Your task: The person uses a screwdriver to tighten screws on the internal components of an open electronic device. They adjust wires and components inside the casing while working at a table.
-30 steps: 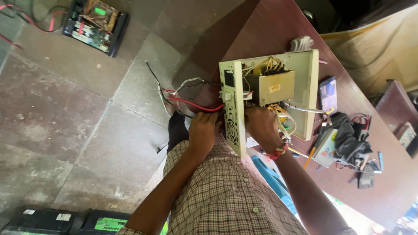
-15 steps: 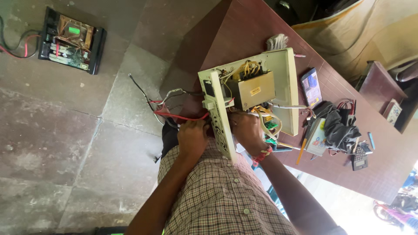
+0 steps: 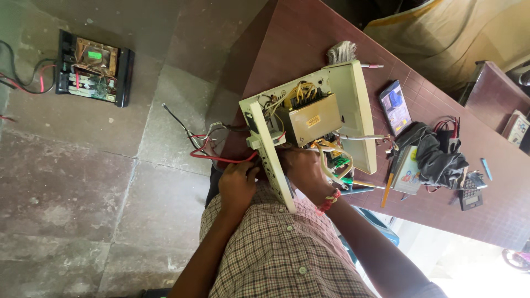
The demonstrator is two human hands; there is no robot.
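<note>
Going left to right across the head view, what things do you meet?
Opened black device on the floor → red and black wires → left hand → cream open chassis → phone → dark cloth → calculator

Left hand (image 3: 238, 185): fingertips hidden behind the rear panel (image 3: 271, 157) of the cream chassis (image 3: 353, 110); what they press or pinch cannot be told. Red wire (image 3: 221, 159) runs under that hand, its end unseen.

Right hand (image 3: 301, 168): fingers buried among wires inside the chassis; grip unreadable.

Green circuit board (image 3: 340, 161): mostly covered by wiring, parts too small to make out.

Black open unit (image 3: 94, 67), upper left of the frame: its cables cut off by the left edge.

Dark cloth (image 3: 436, 157), right of centre, covers whatever lies beneath. Beige cover (image 3: 441, 33) cut by the top edge.
</note>
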